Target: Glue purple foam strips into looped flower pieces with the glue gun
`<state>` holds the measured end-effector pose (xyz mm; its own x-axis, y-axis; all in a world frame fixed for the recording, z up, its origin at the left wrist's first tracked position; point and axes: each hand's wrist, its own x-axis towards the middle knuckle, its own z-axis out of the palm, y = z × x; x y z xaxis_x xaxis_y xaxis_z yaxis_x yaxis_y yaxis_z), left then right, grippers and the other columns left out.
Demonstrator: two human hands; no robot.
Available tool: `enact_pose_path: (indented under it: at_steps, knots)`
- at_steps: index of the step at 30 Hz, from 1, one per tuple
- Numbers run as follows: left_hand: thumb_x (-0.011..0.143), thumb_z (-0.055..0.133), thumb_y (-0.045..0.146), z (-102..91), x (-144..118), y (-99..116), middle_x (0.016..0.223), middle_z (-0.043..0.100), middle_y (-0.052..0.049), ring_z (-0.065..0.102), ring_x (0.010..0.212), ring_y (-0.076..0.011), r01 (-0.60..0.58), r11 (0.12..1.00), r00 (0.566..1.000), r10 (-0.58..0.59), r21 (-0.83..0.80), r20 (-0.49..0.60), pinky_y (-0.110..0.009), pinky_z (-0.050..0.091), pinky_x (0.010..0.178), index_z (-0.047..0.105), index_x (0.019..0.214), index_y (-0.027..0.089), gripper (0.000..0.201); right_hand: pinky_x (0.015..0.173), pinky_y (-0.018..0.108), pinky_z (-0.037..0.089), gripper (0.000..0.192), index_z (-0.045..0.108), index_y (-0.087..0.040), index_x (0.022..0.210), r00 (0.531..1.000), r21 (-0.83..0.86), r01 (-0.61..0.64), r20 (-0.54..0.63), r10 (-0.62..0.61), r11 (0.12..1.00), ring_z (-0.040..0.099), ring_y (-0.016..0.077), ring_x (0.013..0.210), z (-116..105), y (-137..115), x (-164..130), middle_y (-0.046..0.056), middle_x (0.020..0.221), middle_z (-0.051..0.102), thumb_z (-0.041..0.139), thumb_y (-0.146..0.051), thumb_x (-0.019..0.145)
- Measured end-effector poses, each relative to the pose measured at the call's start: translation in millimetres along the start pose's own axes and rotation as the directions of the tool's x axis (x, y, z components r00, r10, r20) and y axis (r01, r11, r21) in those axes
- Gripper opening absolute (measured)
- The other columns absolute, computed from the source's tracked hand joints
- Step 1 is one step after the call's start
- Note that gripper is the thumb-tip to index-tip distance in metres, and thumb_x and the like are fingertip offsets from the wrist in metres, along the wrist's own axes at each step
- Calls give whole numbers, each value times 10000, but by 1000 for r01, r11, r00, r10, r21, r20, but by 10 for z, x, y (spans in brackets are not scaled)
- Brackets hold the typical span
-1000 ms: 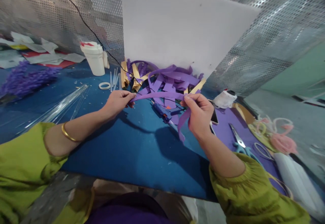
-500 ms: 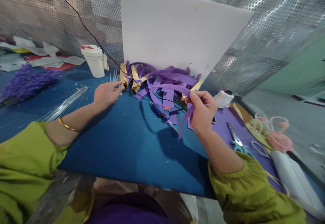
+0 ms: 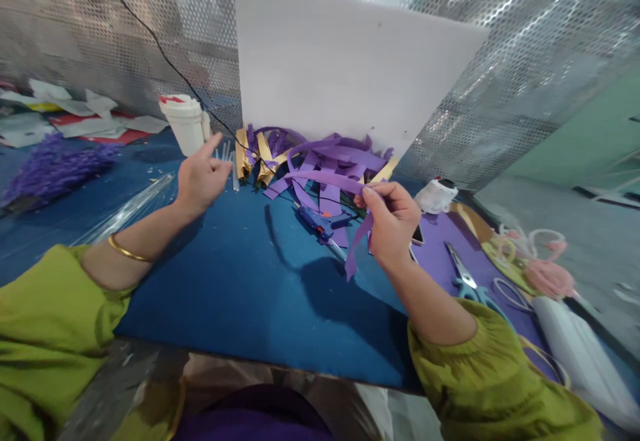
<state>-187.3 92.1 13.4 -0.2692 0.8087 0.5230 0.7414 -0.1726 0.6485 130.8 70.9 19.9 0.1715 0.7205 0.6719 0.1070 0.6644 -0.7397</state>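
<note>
My right hand [image 3: 393,217] pinches a purple ribbon strip [image 3: 325,178] between thumb and fingers. One end of the strip hangs below the hand; the rest arches left over a heap of purple strips [image 3: 350,154]. My left hand [image 3: 203,177] is raised above the table on the left, index finger stretched out, holding nothing. Close to it are clear glue sticks [image 3: 225,152] and small lavender bunches in gold wrapping [image 3: 243,154]. A blue glue gun [image 3: 315,219] lies on the table between the hands, in front of the heap.
A white cup [image 3: 185,127] stands at the back left, near a lavender bunch [image 3: 60,167] and clear film [image 3: 133,207]. A white board [image 3: 350,61] leans behind. Scissors [image 3: 465,274], a white roll [image 3: 580,354] and a pink coil [image 3: 550,277] lie right. A black cord [image 3: 165,57] hangs across the left.
My left hand has drawn back from the gold-wrapped bunches, to the left, and its index finger has straightened. My right hand keeps the purple strip and has shifted slightly left.
</note>
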Motion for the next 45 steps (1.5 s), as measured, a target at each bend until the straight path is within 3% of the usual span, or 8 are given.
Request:
enact_pose_path:
  at_steps: [3,5,8,13,23,27,35,45]
  knots:
    - [791,703,360,-3,-44,110,1349,632,-132,560,1260,-282,-157,981,987,159,-116,8,-353,477,985,384,1507,181,804,688,325,532,150,614,-210,741,993,-107,90,86,-81,990,629,159,714,3,-54,-41,10,784,652,697,-291,835]
    - [859,641,403,19,-112,185,1394,603,-111,516,1313,-284,-231,952,961,255,-202,104,-391,441,1052,554,1382,212,564,737,359,535,134,615,-215,742,964,-163,214,192,-182,963,650,190,790,8,-112,-83,28,806,673,683,-268,845]
    - [923,550,447,59,-237,272,1302,668,-115,581,1233,-270,-224,901,886,347,-371,308,-423,412,1085,693,1220,190,417,749,384,535,91,622,-229,772,882,-180,394,350,-315,902,661,203,808,13,-205,-146,41,839,704,667,-209,849]
    - [763,744,453,92,-345,346,943,789,-50,694,936,-249,-137,885,788,369,-445,492,-532,243,1186,798,945,235,289,701,360,543,87,633,-236,817,814,-162,490,437,-383,857,669,187,777,20,-278,-203,48,877,714,662,-160,846]
    - [783,734,374,64,-474,484,737,779,21,716,724,-184,-155,864,808,389,-478,443,-530,222,1212,784,703,247,158,720,342,582,103,627,-236,865,737,-138,571,521,-431,809,698,187,821,51,-221,-265,53,906,716,652,-137,846]
    - [783,750,378,50,-513,502,863,797,-9,729,876,-219,-138,858,827,374,-494,420,-487,300,1186,811,840,247,155,738,335,584,114,621,-223,874,720,-141,592,535,-442,794,698,187,832,60,-211,-285,62,906,711,657,-121,839]
    - [834,712,333,11,-683,613,787,783,-43,710,730,-171,-114,862,794,378,-494,477,-234,532,682,808,854,167,193,784,311,588,110,619,-194,895,649,-134,657,601,-467,742,682,159,796,98,-200,-357,83,929,716,657,-104,845]
    - [843,704,241,10,-765,684,845,789,-46,726,763,-151,-214,804,763,492,-555,420,-201,538,705,794,884,155,132,719,272,589,80,614,-199,912,580,-118,712,653,-486,692,691,158,802,148,-235,-421,88,921,727,621,-127,877]
